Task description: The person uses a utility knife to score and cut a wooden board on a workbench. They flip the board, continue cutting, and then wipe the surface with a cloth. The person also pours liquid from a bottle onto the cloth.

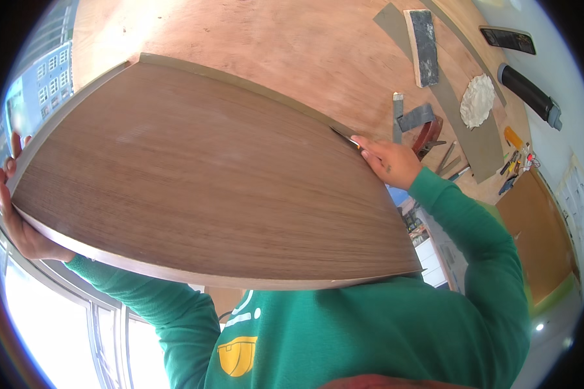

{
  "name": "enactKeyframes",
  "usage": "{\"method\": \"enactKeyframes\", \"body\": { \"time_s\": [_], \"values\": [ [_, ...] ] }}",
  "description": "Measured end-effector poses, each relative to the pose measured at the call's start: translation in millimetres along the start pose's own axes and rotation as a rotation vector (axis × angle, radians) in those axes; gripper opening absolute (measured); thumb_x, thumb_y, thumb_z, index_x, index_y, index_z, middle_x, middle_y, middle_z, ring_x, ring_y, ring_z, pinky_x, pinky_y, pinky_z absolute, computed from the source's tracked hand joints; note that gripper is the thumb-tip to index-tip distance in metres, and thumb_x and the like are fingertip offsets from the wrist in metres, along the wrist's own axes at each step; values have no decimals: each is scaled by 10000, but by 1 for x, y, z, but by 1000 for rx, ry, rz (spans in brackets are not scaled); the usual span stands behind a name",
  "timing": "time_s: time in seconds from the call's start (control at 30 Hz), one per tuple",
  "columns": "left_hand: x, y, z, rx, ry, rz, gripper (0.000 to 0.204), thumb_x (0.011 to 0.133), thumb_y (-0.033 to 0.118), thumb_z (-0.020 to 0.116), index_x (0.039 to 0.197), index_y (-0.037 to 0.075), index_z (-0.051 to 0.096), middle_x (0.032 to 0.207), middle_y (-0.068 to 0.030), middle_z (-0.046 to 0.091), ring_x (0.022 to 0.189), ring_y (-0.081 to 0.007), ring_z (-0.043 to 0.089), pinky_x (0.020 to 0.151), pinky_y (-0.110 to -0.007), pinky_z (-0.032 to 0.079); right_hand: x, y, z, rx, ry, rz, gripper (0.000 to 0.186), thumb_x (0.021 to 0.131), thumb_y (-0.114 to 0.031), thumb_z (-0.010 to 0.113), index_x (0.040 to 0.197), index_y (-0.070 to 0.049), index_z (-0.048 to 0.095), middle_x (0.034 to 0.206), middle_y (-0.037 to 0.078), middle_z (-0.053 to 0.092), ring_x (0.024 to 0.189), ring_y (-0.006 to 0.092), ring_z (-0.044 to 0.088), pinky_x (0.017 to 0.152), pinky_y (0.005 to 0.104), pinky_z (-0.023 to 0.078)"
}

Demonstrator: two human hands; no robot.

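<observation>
A pale wood worktop (266, 39) formed the background, extending beyond the far edge of the work to the upper rim of the view. The wood-grain panel (207, 175) was located in front of the person's chest, tilted across the view, its far edge overlapping the worktop; contact between the two could not be determined. A raised edge strip (240, 76) followed the panel's far side. On the right, a broad brown strip (464, 126), a dark bottle (529, 96), a sanding block (424, 52) and a crumpled white cloth (477, 100) lay apart from the panel, with worktop surface between. The left hand (23, 227) was closed about the panel's left corner, fingers spread along the outer edge; its underside grip was hidden. The right hand (394, 163) was closed, thumb and fingers pinching a slender knife (346, 137), whose blade pointed left at the panel's far edge.
</observation>
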State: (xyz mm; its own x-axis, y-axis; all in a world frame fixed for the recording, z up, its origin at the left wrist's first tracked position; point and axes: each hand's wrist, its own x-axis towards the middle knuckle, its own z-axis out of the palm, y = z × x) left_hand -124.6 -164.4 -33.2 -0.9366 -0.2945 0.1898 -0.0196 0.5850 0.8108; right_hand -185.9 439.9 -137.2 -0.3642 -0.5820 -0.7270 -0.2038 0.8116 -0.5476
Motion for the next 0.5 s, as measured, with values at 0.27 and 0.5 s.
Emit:
{"method": "enactKeyframes", "body": {
  "time_s": [0.27, 0.5],
  "values": [
    [1, 4, -2, 25, -26, 46, 497, 1022, 304, 375, 1475, 178, 535, 1427, -145, 610, 1394, -489, 492, 1120, -757, 350, -40, 26, 3, -64, -60, 102, 439, 1047, -216, 535, 1485, -236, 559, 828, 97, 644, 749, 295, 665, 687, 401, 539],
    [0, -1, -10, -89, -8, -26, 474, 1020, 272, 383, 1446, 174, 565, 1363, -123, 653, 1384, -481, 507, 1137, -755, 332, -54, 43, 8, -55, -14, 63, 434, 1051, -255, 511, 1483, -247, 550, 814, 95, 648, 708, 305, 672, 653, 426, 546]
  ]
}}
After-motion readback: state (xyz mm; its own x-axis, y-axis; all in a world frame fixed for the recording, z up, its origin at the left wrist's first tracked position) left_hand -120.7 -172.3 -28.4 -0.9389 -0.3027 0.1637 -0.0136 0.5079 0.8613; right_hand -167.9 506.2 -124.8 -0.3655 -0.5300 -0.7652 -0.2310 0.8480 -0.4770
